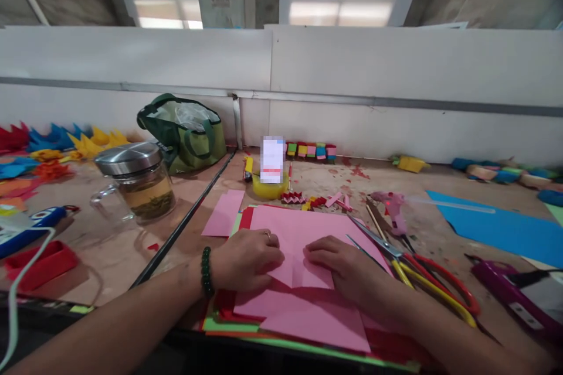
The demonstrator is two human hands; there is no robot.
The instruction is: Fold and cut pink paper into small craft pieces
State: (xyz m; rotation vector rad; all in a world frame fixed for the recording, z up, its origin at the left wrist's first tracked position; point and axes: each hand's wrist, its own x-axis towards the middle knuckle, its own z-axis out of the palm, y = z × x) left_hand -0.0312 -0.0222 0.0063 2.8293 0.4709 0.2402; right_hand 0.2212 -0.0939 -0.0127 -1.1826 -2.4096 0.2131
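Observation:
A small sheet of pink paper (294, 255) with a crease down its middle lies over a stack of coloured paper (308, 310). My left hand (246, 261), with a green bead bracelet and a ring, has its fingers curled on the sheet's left side. On its right side, my right hand (341, 263) grips the edge, fingers on top and thumb hidden. Right of the stack lie scissors with red and yellow handles (440, 287), blades over the pink sheets. A smaller pink piece (224, 214) sits at the stack's upper left.
Behind the stack a phone (272, 158) stands in a yellow holder (270, 186). A pink glue gun (396, 211) and blue paper (505, 228) are to the right. Leftward stand a glass tea mug (145, 190), a green bag (193, 140) and a red box (41, 266).

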